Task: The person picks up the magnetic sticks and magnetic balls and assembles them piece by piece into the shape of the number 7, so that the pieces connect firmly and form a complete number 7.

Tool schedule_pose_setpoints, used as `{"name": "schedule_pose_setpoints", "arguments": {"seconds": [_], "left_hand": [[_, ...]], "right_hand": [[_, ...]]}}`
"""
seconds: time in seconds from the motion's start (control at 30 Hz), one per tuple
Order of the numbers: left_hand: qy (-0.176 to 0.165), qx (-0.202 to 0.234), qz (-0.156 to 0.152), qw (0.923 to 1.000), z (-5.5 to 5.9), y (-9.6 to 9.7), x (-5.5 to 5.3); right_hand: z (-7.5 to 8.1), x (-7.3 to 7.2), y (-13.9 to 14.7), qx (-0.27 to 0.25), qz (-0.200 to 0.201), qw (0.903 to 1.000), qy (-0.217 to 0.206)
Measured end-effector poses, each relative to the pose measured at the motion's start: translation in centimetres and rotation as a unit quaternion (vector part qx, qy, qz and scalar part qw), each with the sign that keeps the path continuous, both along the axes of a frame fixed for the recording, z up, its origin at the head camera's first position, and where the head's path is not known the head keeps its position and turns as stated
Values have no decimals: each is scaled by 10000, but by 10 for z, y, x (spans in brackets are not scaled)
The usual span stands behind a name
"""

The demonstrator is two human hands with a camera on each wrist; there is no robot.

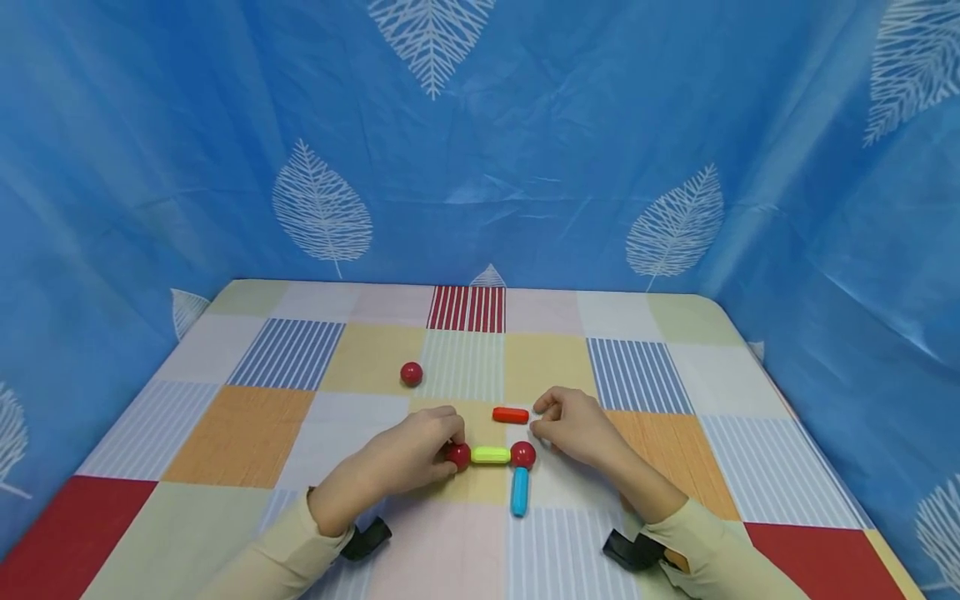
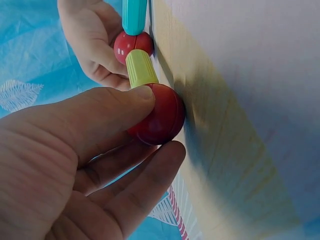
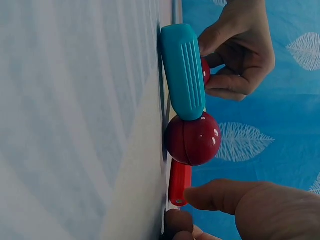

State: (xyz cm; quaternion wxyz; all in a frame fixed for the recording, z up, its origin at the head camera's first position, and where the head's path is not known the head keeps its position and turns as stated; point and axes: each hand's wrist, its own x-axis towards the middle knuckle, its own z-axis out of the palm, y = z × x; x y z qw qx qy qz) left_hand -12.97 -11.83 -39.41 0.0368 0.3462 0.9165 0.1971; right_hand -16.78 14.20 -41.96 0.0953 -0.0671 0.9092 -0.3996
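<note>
Thumb and fingers of my left hand (image 1: 412, 450) pinch a red ball (image 2: 162, 117) at the left end of a yellow-green rod (image 1: 491, 455). A second red ball (image 1: 522, 454) joins the rod's other end, and from it a blue rod (image 1: 519, 492) points toward me. Beyond this joined piece lies a loose red rod (image 1: 511, 415). My right hand (image 1: 577, 427) is just right of that rod, thumb and fingers parted with nothing between them. In the right wrist view, the thumb overlaps the end of the red rod (image 3: 180, 182).
Farther back on the table, left of the middle, lies a loose red ball (image 1: 411, 373). A patchwork cloth (image 1: 225, 433) covers the table. Blue curtains (image 1: 480, 167) with white leaf prints hang behind it and at both sides.
</note>
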Motion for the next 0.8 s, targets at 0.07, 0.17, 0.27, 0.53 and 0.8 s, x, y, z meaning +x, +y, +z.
{"name": "schedule_pose_setpoints", "arguments": {"seconds": [0.07, 0.17, 0.27, 0.53, 0.8], "left_hand": [[-24, -15, 4, 10000, 0, 1, 1], [-50, -27, 13, 10000, 1, 1, 1], [-58, -48, 21, 10000, 1, 2, 2], [-14, -68, -5, 10000, 0, 1, 2], [-25, -41, 3, 10000, 2, 0, 2]], "right_hand": [[0, -1, -1, 110, 100, 9998, 134], [0, -1, -3, 300, 305, 9985, 345], [0, -2, -6, 510, 463, 9962, 534], [-1, -3, -12, 688, 547, 9934, 741], [-1, -3, -10, 696, 395, 9935, 805]]}}
